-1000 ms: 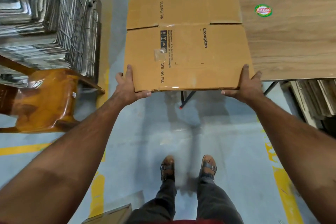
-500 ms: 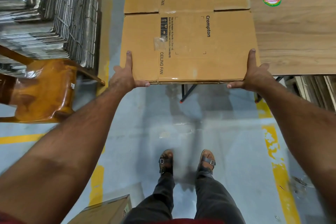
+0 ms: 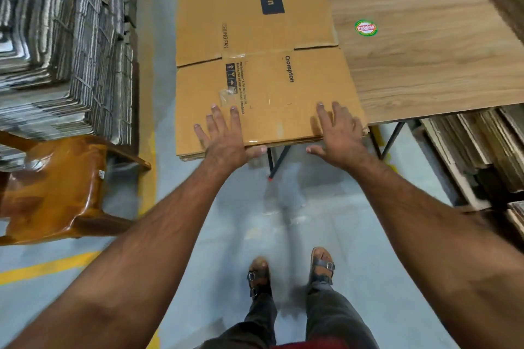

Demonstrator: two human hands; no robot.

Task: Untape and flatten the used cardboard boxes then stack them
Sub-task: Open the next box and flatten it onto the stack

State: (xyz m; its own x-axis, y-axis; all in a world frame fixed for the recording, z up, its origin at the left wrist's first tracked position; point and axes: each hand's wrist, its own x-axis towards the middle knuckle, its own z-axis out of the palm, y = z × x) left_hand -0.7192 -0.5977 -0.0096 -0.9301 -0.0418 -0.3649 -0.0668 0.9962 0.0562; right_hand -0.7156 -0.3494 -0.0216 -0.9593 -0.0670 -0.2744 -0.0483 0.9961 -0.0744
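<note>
Two hands, left hand (image 3: 226, 133) and right hand (image 3: 337, 130), fingers straight and spread, lie flat on the flattened box (image 3: 263, 73) topping a stack on the table (image 3: 425, 65). This one looks flattened and stacked; tape scrap remains. Long axis runs away from the person.

**Wooden table with a flattened box pile on its left part**

I see a wood-grain table (image 3: 431, 71) on thin dark legs, standing on a grey concrete floor (image 3: 232, 224) marked with yellow lines. Flattened cardboard boxes (image 3: 255, 45) lie in a pile on the table's left part, the top one printed "Crompton" and "CEILING FAN"; the pile's near edge overhangs the table's front. A round green and red sticker (image 3: 366, 28) sits on the bare wood to the right of the pile.
</note>
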